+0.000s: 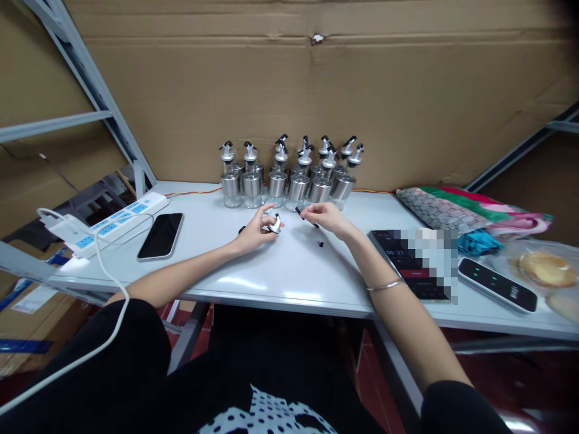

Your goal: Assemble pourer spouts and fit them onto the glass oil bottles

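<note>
My left hand point(252, 235), low over the white table, has its fingers closed round a silver pourer spout point(276, 224). To its right, my right hand point(330, 218) pinches a small black piece point(298, 211) that sticks out past the fingertips. Another bit of black shows just under those fingers; its shape is unclear. One small black part point(321, 244) lies on the table below the right hand. Behind both hands stand several glass bottles point(297, 189) with metal sleeves, topped by silver spouts with black flaps. A dark object point(242, 229) is partly hidden by my left hand.
On the left are a phone point(160, 236) and a white power strip point(122, 223) with cables. On the right lie a device with a timer point(407, 265), a black-topped device point(497, 284), a patterned bag point(434, 208) and wrapped food point(547, 269). A cardboard wall point(203, 90) rises behind.
</note>
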